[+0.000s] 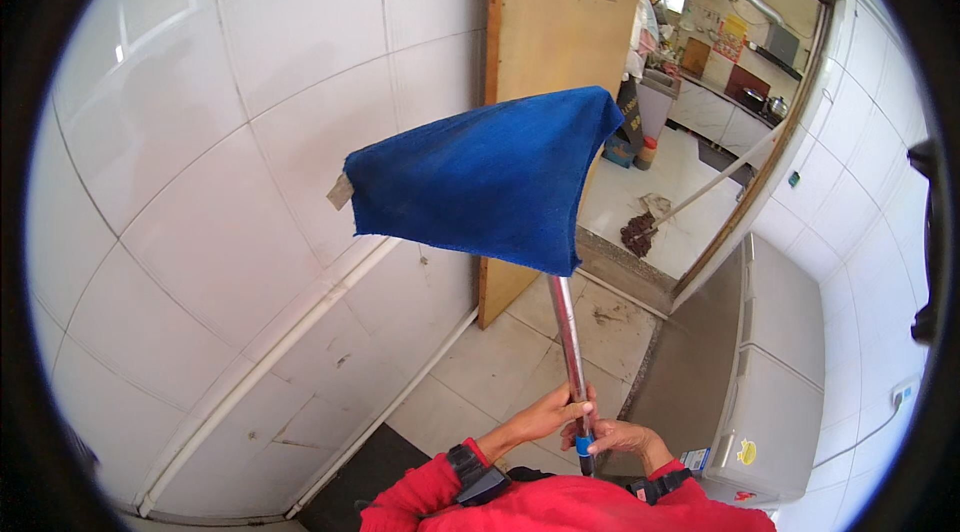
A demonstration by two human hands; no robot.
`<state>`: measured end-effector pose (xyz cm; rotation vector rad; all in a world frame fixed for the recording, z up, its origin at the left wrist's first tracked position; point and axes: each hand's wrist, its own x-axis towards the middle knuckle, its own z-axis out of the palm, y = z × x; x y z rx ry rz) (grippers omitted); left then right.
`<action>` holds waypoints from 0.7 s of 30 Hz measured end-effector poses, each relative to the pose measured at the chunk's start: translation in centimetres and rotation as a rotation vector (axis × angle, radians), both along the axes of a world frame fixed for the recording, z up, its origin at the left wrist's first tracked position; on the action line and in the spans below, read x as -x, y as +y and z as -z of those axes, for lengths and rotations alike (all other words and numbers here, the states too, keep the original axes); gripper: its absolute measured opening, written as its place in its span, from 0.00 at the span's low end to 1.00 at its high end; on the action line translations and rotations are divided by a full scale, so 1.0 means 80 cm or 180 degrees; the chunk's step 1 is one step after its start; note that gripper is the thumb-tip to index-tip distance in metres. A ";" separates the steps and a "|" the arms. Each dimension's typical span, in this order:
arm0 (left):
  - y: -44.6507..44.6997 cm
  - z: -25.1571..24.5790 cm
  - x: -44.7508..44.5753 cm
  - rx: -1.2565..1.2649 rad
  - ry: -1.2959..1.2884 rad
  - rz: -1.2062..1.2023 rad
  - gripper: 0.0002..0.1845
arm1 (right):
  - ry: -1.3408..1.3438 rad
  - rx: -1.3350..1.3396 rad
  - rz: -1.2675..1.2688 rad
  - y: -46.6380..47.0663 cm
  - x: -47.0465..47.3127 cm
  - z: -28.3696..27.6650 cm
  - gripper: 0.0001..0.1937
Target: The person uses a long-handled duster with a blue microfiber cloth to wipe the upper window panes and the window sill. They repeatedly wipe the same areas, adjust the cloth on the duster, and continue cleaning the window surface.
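Observation:
A blue cloth is draped over the raised head of a pole in front of me, and the head itself is mostly hidden beneath it. At the cloth's left edge a small greyish tip sticks out. The shiny metal pole runs down from the cloth towards my body. My left hand grips the pole from the left. Just below it, my right hand closes around the pole at its blue collar.
White tiles cover the wall on the left, with a pipe along it. A wooden door stands ajar. Beyond the doorway, a mop leans across the kitchen floor. A grey chest freezer stands at the right, near a plugged-in socket.

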<state>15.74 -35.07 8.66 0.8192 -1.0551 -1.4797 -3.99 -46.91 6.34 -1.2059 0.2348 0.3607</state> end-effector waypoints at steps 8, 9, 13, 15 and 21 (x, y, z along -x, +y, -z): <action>-0.032 -0.049 0.017 0.0351 -0.0493 0.0622 0.19 | 0.0410 0.0827 0.2133 0.060 0.036 0.001 0.11; -0.033 -0.059 0.009 0.0513 -0.0536 0.0474 0.21 | 0.0393 0.0783 0.2323 0.065 0.042 -0.001 0.11; -0.024 -0.120 -0.059 0.0824 -0.0304 -0.0521 0.31 | 0.0338 0.1019 0.2753 0.078 0.060 -0.007 0.13; -0.020 -0.160 -0.095 0.1359 0.0071 -0.1045 0.33 | 0.0245 0.0951 0.2930 0.081 0.067 -0.007 0.14; -0.003 -0.255 -0.126 0.1680 -0.0257 -0.2105 0.27 | 0.0443 0.0956 0.3022 0.082 0.081 0.002 0.13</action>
